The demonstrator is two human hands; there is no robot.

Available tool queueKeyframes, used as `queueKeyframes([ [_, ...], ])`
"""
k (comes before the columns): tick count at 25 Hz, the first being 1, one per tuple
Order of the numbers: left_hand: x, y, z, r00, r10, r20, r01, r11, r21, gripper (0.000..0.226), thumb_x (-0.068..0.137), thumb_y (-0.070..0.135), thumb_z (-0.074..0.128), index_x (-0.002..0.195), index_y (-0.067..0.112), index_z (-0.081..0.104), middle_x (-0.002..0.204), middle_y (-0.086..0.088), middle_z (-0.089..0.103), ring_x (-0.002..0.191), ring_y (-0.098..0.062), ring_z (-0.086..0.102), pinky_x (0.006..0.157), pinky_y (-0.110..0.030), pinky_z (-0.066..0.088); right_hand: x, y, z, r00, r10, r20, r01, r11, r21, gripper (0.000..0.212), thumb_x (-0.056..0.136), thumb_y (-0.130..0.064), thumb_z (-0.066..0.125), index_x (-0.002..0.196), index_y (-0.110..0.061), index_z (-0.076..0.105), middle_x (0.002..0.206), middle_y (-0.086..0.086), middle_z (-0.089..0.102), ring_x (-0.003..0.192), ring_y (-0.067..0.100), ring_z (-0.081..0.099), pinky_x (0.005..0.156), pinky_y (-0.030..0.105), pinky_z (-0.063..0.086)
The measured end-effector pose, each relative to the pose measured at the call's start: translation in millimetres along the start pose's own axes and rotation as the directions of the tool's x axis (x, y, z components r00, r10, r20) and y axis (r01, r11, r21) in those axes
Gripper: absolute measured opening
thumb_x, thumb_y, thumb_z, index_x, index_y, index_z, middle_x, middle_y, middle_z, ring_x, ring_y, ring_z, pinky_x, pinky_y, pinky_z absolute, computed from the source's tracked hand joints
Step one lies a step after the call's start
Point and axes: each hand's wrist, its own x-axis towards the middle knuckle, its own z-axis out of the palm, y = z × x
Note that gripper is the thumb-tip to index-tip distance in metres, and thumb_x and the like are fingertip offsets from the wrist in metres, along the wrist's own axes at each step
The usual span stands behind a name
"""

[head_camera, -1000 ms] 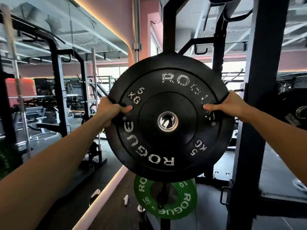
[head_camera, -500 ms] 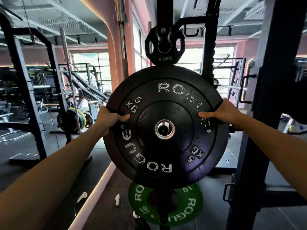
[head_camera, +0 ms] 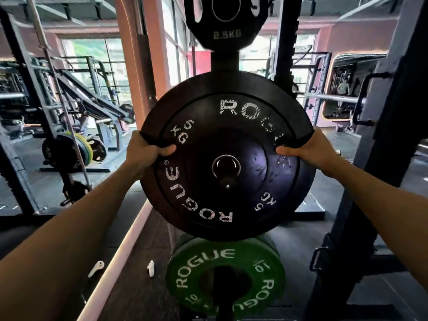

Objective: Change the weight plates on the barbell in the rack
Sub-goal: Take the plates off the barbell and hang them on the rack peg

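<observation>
A black 5 kg Rogue bumper plate (head_camera: 208, 181) fills the middle of the view, held upright at chest height. My left hand (head_camera: 144, 150) grips its left rim with the thumb over the face. My right hand (head_camera: 308, 150) grips the right rim the same way. Through the plate's centre hole (head_camera: 226, 169) a dark peg end shows slightly low of centre. A second black plate edge (head_camera: 306, 181) shows just behind it on the right. The barbell is not in view.
A storage upright carries a black 2.5 kg plate (head_camera: 227, 24) above and a green 10 kg plate (head_camera: 225, 276) below. A black rack post (head_camera: 370, 181) stands close on the right. Loaded plates (head_camera: 76, 151) and other racks are at left. Two small white objects (head_camera: 96, 268) lie on the floor.
The plate in both hands has come closer to the storage upright; the 2.5 kg plate and the green plate now look larger. The peg end now shows in the centre hole.
</observation>
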Motion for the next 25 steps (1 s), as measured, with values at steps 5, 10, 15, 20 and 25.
queueKeyframes([
  [5,51,-18,15,1.0,0.014,-0.02,-0.013,0.999,0.034,0.101,0.02,0.052,0.095,0.11,0.018,0.067,0.102,0.004,0.074,0.094,-0.016,0.071,0.084,-0.043,0.058,55,50,18,0.99,0.108,-0.087,-0.109,0.994,-0.009,0.104,0.028,-0.063,0.093,0.117,-0.019,0.06,0.109,-0.01,0.07,0.1,0.006,0.067,0.089,0.033,0.054],
  [10,96,-38,32,0.999,0.038,-0.007,-0.038,0.999,0.005,0.096,0.026,0.045,0.098,0.112,0.018,0.067,0.104,0.004,0.074,0.096,-0.018,0.071,0.085,-0.044,0.058,97,72,32,0.986,0.118,-0.115,-0.119,0.993,-0.009,0.107,0.03,-0.063,0.092,0.121,-0.019,0.056,0.112,-0.008,0.069,0.103,0.009,0.067,0.091,0.037,0.055],
  [15,99,-40,37,0.995,0.096,0.03,-0.096,0.995,-0.023,0.078,0.038,0.03,0.095,0.11,0.015,0.069,0.103,0.0,0.075,0.096,-0.019,0.072,0.084,-0.042,0.058,107,85,35,0.987,0.108,-0.121,-0.114,0.993,-0.043,0.108,0.028,-0.064,0.092,0.121,-0.021,0.056,0.112,-0.009,0.069,0.103,0.011,0.067,0.091,0.038,0.055],
  [20,100,-34,37,0.999,-0.006,-0.052,0.02,0.963,0.27,0.11,0.036,0.051,0.09,0.13,0.016,0.046,0.126,-0.004,0.06,0.117,-0.027,0.058,0.097,-0.049,0.049,85,53,38,0.969,0.188,-0.159,-0.205,0.974,-0.101,0.109,0.053,-0.044,0.092,0.134,-0.005,0.031,0.135,0.007,0.051,0.123,0.024,0.051,0.1,0.036,0.043],
  [25,74,-28,22,0.999,0.008,0.033,-0.02,0.929,0.37,0.124,0.034,0.074,0.081,0.138,0.019,0.042,0.131,-0.007,0.056,0.118,-0.029,0.057,0.097,-0.05,0.05,58,29,20,0.978,0.201,-0.047,-0.207,0.939,-0.276,0.102,0.052,-0.044,0.09,0.13,-0.002,0.041,0.124,0.009,0.057,0.116,0.025,0.056,0.091,0.031,0.045],
])
